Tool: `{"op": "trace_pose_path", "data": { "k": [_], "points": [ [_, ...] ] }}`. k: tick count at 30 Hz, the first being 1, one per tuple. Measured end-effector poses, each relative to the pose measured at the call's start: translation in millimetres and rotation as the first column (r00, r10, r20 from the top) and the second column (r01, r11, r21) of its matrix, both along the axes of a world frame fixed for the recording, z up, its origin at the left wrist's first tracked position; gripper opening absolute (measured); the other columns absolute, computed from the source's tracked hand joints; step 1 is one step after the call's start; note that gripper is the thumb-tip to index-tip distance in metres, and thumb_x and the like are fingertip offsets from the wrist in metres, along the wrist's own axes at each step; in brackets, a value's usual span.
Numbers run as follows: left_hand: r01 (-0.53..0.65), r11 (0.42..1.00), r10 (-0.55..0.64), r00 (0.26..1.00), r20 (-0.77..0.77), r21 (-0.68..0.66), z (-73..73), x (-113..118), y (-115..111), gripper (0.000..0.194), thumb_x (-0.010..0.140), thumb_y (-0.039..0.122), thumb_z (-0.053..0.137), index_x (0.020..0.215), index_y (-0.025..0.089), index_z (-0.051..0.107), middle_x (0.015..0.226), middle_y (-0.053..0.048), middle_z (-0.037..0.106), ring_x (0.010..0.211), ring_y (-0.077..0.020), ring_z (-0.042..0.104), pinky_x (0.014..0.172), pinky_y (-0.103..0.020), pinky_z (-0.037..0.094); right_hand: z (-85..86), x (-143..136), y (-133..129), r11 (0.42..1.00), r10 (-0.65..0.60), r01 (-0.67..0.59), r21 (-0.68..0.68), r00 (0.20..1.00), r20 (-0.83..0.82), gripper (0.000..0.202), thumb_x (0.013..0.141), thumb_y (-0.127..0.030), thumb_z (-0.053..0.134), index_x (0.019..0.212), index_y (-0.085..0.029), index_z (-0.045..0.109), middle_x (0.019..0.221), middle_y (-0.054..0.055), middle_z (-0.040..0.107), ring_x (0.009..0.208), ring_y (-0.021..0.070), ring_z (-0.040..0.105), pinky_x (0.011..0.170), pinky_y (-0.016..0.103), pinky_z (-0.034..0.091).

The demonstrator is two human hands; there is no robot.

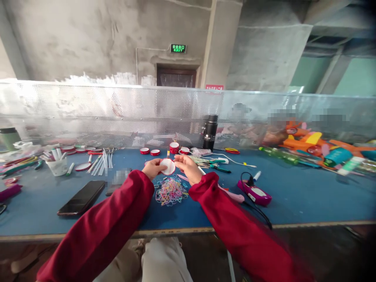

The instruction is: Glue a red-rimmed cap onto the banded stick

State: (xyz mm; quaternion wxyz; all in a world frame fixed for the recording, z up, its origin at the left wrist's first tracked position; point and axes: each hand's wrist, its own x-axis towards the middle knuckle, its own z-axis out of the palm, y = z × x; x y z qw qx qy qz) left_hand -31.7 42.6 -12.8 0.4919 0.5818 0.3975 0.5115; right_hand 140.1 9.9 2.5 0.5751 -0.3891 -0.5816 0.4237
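Observation:
Between my hands a round white disc (167, 167) with a thin red rim is held up above the blue table. My left hand (153, 168) grips its left edge, thumb on the white face. On the other side, my right hand (188, 167) has its fingertips at or near the disc's upper right edge; its fingers are bent and partly apart, and contact is unclear. A pile of small multicoloured rubber bands (171, 191) lies just below the disc. Several small red round containers, one of them a patterned red cup (174, 147), stand behind my hands.
On the blue table (293, 196), a black phone (82, 197), a cup of markers (57, 166) and white sticks (101, 162) lie left. A black thermos (210, 133) stands behind. Rightward are pliers (220, 169), a purple device (255, 193) with cable and orange toys (314, 141).

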Motion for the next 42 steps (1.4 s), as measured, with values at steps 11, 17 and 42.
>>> {"op": "trace_pose_path", "data": {
  "k": [11,17,42],
  "points": [
    [-0.004,1.0,0.003,1.0,-0.03,-0.02,2.2,4.3,-5.5,0.023,0.059,0.028,0.074,0.074,0.014,0.063,0.059,0.004,0.056,0.051,-0.0083,0.049,0.051,-0.021,0.038,-22.0,-7.2,8.9,0.998,0.03,-0.031,0.047,0.999,0.018,0.036,0.064,-0.032,0.072,0.096,-0.021,0.059,0.09,0.002,0.066,0.086,0.0166,0.062,0.079,0.032,0.049],
    [-0.034,0.999,0.035,0.997,-0.062,0.005,1.2,-2.2,-2.1,0.026,0.056,0.032,0.077,0.07,0.013,0.066,0.057,0.003,0.056,0.051,-0.0077,0.047,0.051,-0.021,0.036,-16.3,-1.0,7.6,0.994,-0.107,0.105,0.042,0.993,0.044,0.029,0.068,-0.034,0.066,0.094,-0.022,0.061,0.087,0.0,0.065,0.085,0.0165,0.06,0.078,0.032,0.047],
    [0.037,0.983,-0.006,0.985,0.173,-0.178,3.0,0.5,-3.5,0.033,0.05,0.026,0.085,0.076,0.012,0.071,0.066,-0.003,0.066,0.06,-0.013,0.059,0.06,-0.026,0.047,-18.4,-1.3,4.8,0.996,0.091,-0.091,0.0,0.989,0.115,0.022,0.068,-0.038,0.065,0.083,-0.022,0.06,0.078,0.0,0.066,0.067,0.0156,0.062,0.063,0.029,0.048]
  ]
}}
